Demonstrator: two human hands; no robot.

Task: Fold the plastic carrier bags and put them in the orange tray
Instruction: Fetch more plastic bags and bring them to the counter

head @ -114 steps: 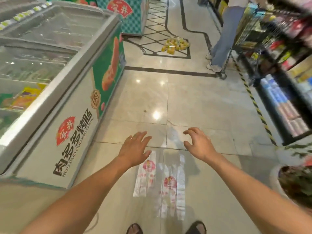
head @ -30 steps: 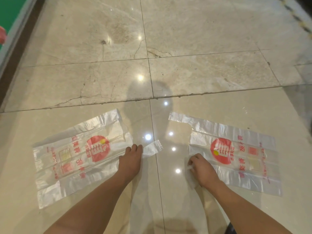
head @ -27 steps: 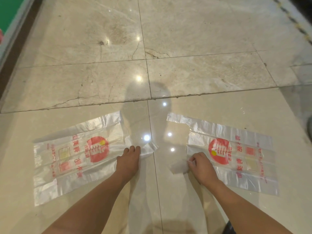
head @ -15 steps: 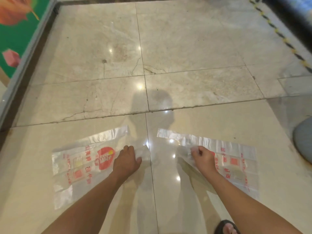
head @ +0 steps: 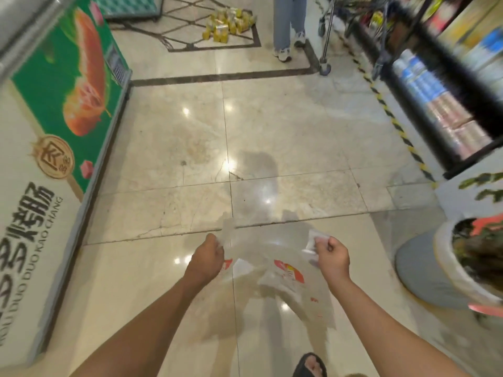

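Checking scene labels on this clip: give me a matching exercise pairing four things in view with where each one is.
Things:
1 freezer
2 yellow packs
3 shelves
4 carrier bags

Places:
a gripped by the left hand and right hand
b along the left edge
c on the far floor
d along the right side

Pairs: 1-b; 2-c; 3-d; 4-a

Your one head-worn camera looks forward and steeply down from well above the glossy beige marble floor [head: 168, 281], with your black sandalled foot [head: 310, 365] at the near edge. The white-and-green chest freezer [head: 40, 159] fills the left and dark stocked shelves [head: 449, 104] run along the right, both bent by the wide lens
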